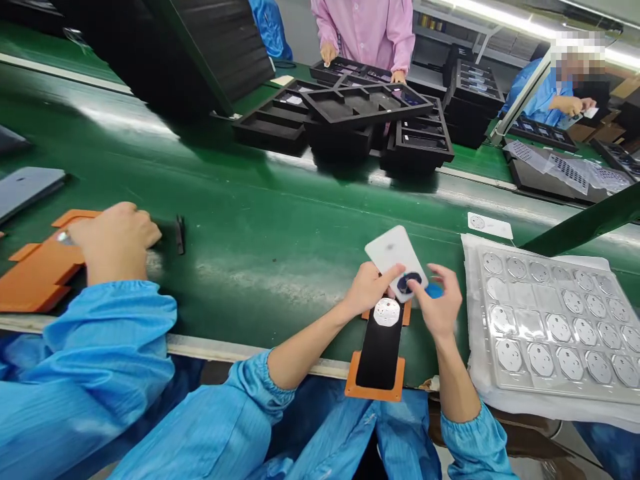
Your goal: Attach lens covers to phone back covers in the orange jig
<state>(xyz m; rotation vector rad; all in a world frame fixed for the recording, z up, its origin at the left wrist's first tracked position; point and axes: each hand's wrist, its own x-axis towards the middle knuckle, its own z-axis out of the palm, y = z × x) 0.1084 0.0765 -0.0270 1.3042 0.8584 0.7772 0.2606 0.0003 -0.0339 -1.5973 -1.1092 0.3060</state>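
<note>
My left hand (371,285) grips a white card (395,250) with rounded corners, its thumb lying across the lower part. At the card's near end is a dark round sticker (407,285). My right hand (443,303) has its thumb on this sticker, with the index finger curled above. A blue tab (435,291) shows by the right fingers. Beneath the hands, a black panel (377,353) lies in an orange fixture (375,393) at the table's front edge. On the panel's far end sits a silver round plate (387,312).
Right of me, a clear tray (545,360) holds several silver round plates, with another white card (490,225) behind it. At left, a co-worker's hand (115,240) is over another orange fixture (37,273). Black trays (345,120) are stacked across the green table (260,220).
</note>
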